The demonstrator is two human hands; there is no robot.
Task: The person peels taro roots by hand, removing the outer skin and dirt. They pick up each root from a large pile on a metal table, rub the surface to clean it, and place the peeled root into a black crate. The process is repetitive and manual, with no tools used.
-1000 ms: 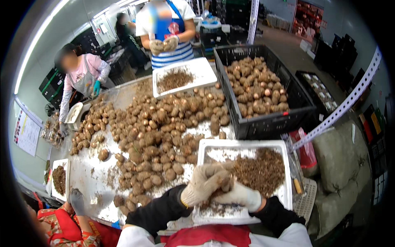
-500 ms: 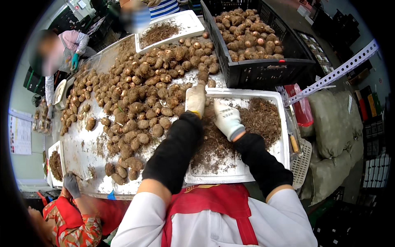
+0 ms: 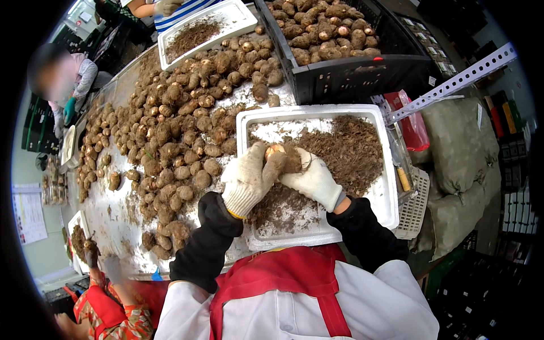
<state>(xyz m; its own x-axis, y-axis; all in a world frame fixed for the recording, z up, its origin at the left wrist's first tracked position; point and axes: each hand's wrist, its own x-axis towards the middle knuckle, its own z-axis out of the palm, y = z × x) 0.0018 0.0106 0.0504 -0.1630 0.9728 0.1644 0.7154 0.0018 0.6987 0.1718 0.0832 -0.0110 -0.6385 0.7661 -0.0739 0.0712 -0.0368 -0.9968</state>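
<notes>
Over a white foam tray (image 3: 247, 122), a brown, hairy taro root (image 3: 290, 161) is between my two hands; a pale cut patch shows at its upper end. My left hand (image 3: 249, 177), in an off-white knit glove, wraps the taro from the left, thumb along its near side. My right hand (image 3: 315, 180), in a white glove, closes on its right side with fingertips partly hidden behind it. Whether the right hand also holds a small tool cannot be made out. Dark root fibres and soil (image 3: 354, 152) cover much of the tray's bottom.
Left of the tray spreads a heap of taro roots (image 3: 187, 122) on a metal table (image 3: 122, 226). A black crate (image 3: 340, 82) of taro stands behind the tray. Full sacks (image 3: 453, 164) and a perforated metal post (image 3: 453, 82) are at right. Co-workers work along the table.
My left hand has drawn back from the heap's edge to above the tray, bringing a taro. My right hand has come up against it. At lower left, a co-worker's gloved hand has lifted a taro.
</notes>
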